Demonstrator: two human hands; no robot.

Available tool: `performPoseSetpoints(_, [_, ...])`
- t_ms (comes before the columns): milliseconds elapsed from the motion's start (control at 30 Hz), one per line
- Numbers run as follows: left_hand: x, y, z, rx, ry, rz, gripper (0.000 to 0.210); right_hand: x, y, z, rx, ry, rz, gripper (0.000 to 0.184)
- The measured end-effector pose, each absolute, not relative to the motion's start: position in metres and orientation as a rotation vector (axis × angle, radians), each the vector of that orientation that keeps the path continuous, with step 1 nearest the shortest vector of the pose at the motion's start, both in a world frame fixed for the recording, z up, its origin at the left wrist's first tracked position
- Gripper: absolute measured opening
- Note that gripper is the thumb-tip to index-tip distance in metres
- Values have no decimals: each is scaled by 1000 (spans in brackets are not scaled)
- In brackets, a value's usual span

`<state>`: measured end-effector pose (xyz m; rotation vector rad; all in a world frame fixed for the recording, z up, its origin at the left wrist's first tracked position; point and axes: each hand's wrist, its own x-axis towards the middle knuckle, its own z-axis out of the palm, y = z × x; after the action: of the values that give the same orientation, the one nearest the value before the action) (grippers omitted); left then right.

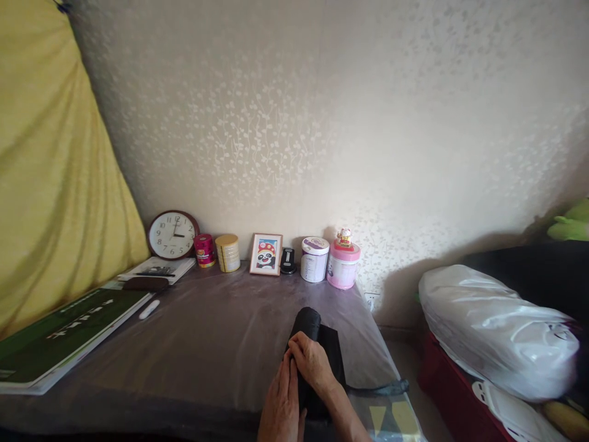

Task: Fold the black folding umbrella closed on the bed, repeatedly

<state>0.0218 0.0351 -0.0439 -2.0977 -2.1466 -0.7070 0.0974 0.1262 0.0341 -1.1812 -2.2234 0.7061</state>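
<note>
A black rolled cloth bundle point(307, 319) lies lengthwise on the near right part of the table, with a flat black flap point(332, 350) spread along its right side. My left hand point(281, 399) grips the bundle's left side, fingers close together and pointing away from me. Reaching over the top, my right hand point(310, 362) has its thumb and fingers pinched on the cloth, by the left fingertips. What lies beneath both hands is hidden. A dark strap point(377, 389) sticks out to the right of the bundle.
Along the wall stand a clock point(173, 234), several tins, a framed panda picture point(266, 254) and a pink-lidded tub point(343, 270) bearing a figurine. A green board-like book point(69, 334) lies left on the table point(207, 350). Beyond its right edge is a white plastic bag point(497, 331).
</note>
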Motion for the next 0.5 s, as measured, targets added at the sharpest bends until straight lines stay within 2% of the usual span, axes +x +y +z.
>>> performPoseSetpoints(100, [27, 35, -50, -2052, -2189, -659, 73, 102, 124, 35, -1091, -2252, 643, 23])
performPoseSetpoints(300, [29, 37, -47, -2071, -2313, -518, 70, 109, 136, 28, -888, -2335, 284, 23])
performPoseSetpoints(500, [25, 39, -47, -2129, -2419, -507, 75, 105, 154, 22, -924, -2381, 278, 26])
